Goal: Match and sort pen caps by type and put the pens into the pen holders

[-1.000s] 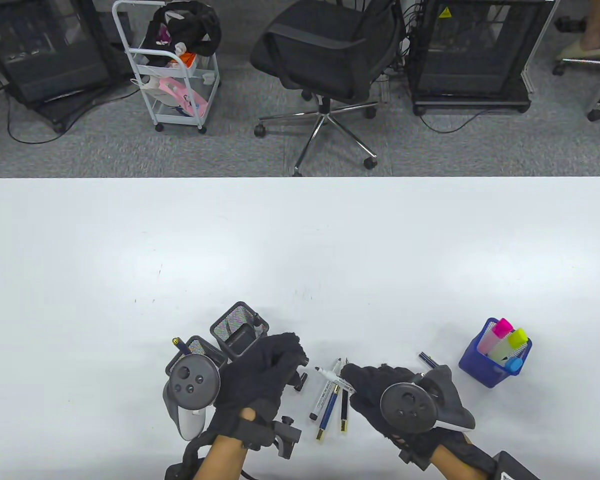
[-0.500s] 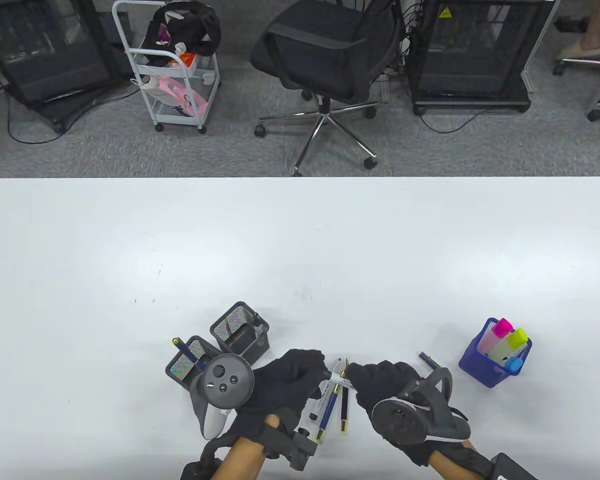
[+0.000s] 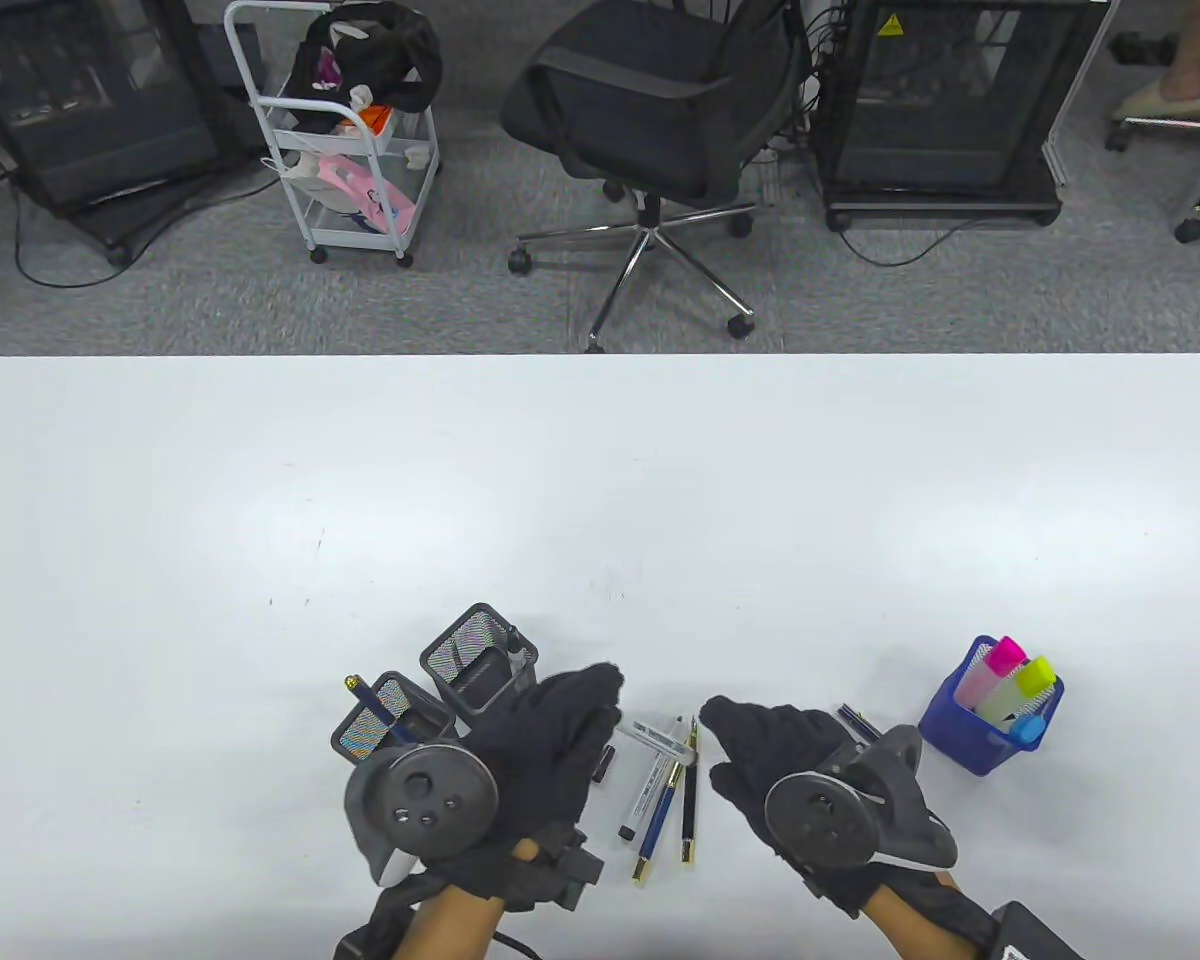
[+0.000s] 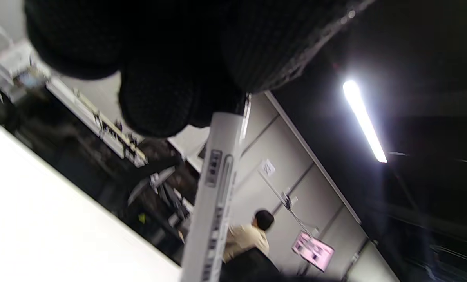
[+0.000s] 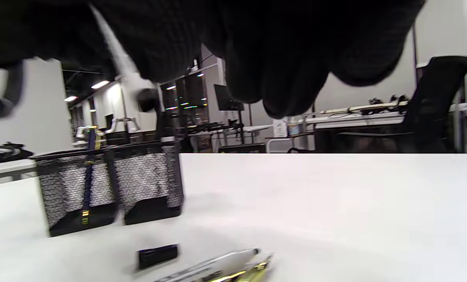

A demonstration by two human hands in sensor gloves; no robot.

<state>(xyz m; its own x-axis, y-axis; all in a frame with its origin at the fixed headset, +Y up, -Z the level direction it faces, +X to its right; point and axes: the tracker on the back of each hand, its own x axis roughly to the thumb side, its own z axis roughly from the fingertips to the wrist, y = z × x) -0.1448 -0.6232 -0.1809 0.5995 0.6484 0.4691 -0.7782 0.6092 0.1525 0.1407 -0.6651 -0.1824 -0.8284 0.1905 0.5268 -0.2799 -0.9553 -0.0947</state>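
- The left hand [image 3: 545,745] pinches a white marker [image 3: 660,738] by one end; its fingers [image 4: 155,98] curl round the barrel in the left wrist view. The marker juts out just right of the near mesh holder [image 3: 480,665].
- The right hand [image 3: 770,750] hovers right of that holder with fingers loosely extended, holding nothing I can make out.
- Judging by the task, the step is capping this marker, then dropping it into a holder.
- A short black cap [image 3: 603,765] lies on the bench [image 3: 600,500] just right of the mesh holder; it looks the likely match.
- Advice: keep the barrel steady and level, bring the cap on along its axis, and press until seated.
- Other pens [image 3: 665,810] lie right of the holder; avoid sweeping them off.
- The blue holder [image 3: 960,745], far right of the mesh one, holds highlighters [image 3: 1020,690]; do not mix types.
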